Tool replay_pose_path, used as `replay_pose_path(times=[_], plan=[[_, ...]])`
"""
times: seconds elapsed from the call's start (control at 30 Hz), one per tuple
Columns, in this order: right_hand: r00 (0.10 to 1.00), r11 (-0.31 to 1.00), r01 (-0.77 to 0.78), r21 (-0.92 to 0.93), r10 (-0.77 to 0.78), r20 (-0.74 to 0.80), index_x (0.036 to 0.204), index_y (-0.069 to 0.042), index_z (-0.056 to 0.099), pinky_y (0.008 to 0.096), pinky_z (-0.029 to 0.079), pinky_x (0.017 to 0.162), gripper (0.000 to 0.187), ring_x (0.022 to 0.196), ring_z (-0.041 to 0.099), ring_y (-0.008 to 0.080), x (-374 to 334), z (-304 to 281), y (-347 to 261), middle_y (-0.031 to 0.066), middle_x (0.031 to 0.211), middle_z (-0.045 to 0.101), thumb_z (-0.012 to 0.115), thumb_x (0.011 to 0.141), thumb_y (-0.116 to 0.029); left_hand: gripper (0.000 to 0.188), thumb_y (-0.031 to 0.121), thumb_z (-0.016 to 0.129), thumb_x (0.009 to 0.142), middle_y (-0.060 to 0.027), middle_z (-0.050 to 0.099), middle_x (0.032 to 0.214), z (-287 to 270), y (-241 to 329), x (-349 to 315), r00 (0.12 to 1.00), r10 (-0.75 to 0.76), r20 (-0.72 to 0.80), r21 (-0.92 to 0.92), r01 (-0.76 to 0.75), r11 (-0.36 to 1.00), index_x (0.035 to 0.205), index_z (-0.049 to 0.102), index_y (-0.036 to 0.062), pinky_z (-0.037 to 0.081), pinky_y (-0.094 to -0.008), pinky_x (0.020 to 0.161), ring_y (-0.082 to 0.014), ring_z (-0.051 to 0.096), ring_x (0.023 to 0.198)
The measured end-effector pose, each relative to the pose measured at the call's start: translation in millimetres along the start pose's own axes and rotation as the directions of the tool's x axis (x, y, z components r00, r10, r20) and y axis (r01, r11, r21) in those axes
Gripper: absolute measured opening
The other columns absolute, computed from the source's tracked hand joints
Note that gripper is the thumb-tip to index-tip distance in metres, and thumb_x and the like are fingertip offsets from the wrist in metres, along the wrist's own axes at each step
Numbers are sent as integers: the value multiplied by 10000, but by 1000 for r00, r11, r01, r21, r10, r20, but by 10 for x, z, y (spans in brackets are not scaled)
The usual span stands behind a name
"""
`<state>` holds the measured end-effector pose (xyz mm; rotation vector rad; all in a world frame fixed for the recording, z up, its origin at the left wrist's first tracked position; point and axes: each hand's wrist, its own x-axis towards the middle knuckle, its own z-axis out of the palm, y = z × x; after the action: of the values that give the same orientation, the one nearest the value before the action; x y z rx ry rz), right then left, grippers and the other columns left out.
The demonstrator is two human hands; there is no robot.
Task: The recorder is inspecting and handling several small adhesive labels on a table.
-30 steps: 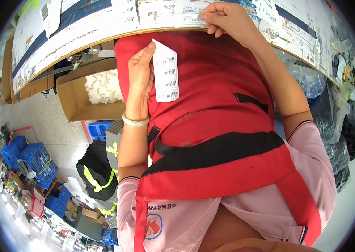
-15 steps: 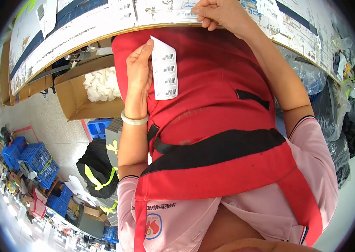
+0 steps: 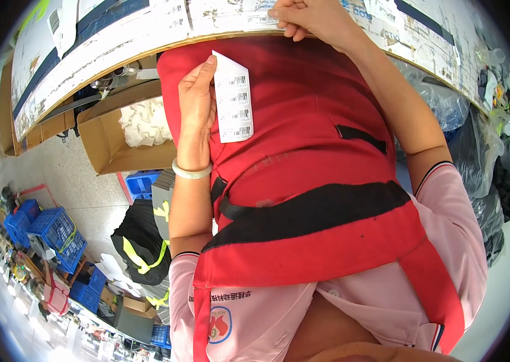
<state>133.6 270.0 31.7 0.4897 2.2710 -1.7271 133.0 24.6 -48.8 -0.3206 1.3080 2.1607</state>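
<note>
My left hand is closed on a white sheet of barcode labels, pinching its upper left edge between thumb and fingers. The sheet hangs in front of the red apron, its top corner angled and several printed labels running down it. At the table's near edge, my right hand has its thumb and forefinger pinched at the right end of a white barcode label. The other fingers of that hand are curled, and its fingertips partly cover the label's end.
The worn white table crosses the top, with more label sheets on it. Below left stands a cardboard box holding crumpled white paper scraps. Blue crates stand on the floor at left. Clear plastic bags hang at right.
Both hands appear shifted very slightly left along with the whole view. Each keeps the same pinch, and the label sheet stays in my left hand.
</note>
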Motion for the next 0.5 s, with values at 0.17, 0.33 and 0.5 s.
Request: replay_pose_path(times=[0.17, 0.33, 0.5], plan=[[1000, 1000, 3, -26, -3, -10, 839, 60, 621, 244, 502, 485, 167, 554, 601, 137, -7, 12, -25, 99, 679, 631, 612, 879, -101, 215, 156, 567, 942, -84, 671, 799, -3, 3, -1, 1000, -9, 6, 4, 9, 1000, 929, 657, -38, 519, -238, 568, -126, 632, 650], [1000, 996, 17, -86, -19, -15, 832, 72, 619, 250, 505, 490, 172, 558, 605, 141, -13, 58, -56, 106, 682, 634, 603, 878, -93, 215, 153, 562, 943, -85, 671, 803, -12, 18, 8, 1000, -16, 13, 9, 16, 1000, 932, 655, -40, 519, -240, 575, -128, 633, 657], [996, 996, 84, -12, -84, 18, 845, 62, 622, 242, 497, 484, 172, 554, 603, 138, -21, -13, 25, 96, 684, 631, 599, 884, -104, 214, 153, 561, 943, -81, 672, 814, 5, 15, -2, 1000, -14, 10, 27, 13, 1000, 937, 651, -41, 517, -236, 586, -124, 633, 667]])
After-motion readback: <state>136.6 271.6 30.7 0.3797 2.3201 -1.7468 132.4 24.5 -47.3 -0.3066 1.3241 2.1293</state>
